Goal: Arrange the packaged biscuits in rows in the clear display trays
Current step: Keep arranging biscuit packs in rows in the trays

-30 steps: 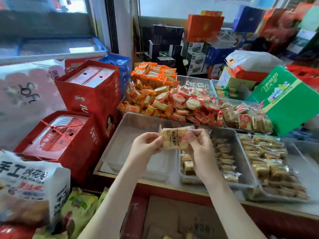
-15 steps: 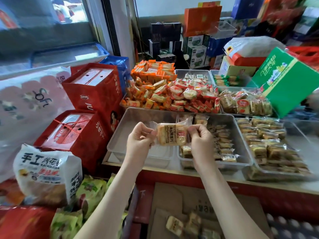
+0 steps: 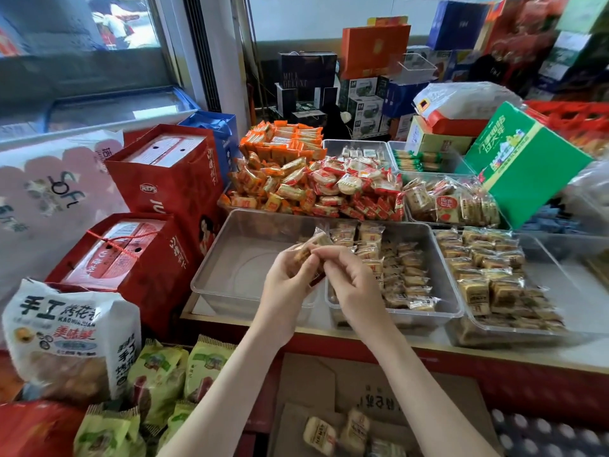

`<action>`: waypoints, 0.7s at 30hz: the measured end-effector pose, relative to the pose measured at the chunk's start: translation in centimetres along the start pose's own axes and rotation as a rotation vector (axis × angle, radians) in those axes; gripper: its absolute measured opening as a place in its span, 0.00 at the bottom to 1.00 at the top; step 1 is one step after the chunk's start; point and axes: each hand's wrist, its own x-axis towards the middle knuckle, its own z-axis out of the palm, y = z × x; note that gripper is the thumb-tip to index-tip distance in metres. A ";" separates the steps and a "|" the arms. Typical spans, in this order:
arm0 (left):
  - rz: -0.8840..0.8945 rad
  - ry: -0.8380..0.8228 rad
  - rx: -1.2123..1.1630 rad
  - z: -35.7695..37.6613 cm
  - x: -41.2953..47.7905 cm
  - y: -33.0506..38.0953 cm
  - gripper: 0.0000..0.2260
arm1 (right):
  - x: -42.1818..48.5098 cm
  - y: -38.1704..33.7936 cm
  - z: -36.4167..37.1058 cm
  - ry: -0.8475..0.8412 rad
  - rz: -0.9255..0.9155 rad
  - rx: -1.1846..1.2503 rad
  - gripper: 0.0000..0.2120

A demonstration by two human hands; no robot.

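My left hand (image 3: 286,281) and my right hand (image 3: 354,282) meet over the counter and together pinch one clear-wrapped biscuit packet (image 3: 312,246), tilted between the fingers. Below them lies an empty clear tray (image 3: 211,278). Just right of it, a second clear tray (image 3: 445,275) holds rows of the same yellow biscuit packets (image 3: 405,275). A third tray (image 3: 560,291) to the right is filled with packets in rows. More loose packets (image 3: 339,433) lie in a cardboard box below the counter.
Heaped orange and red snack packets (image 3: 313,186) fill trays behind. Red gift boxes (image 3: 131,258) stand to the left, a green carton (image 3: 524,163) leans at the right. White and green snack bags (image 3: 72,341) sit at lower left. The counter has a red front edge (image 3: 494,367).
The hands have come closer together and lowered slightly, and the packet, earlier held flat and stretched between them, is now tilted and bunched between the fingers. The view has dipped downward.
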 end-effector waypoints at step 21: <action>-0.203 -0.087 -0.257 -0.6 2.3 -2.7 0.14 | 2.3 4.1 -5.6 0.210 0.187 -0.357 0.07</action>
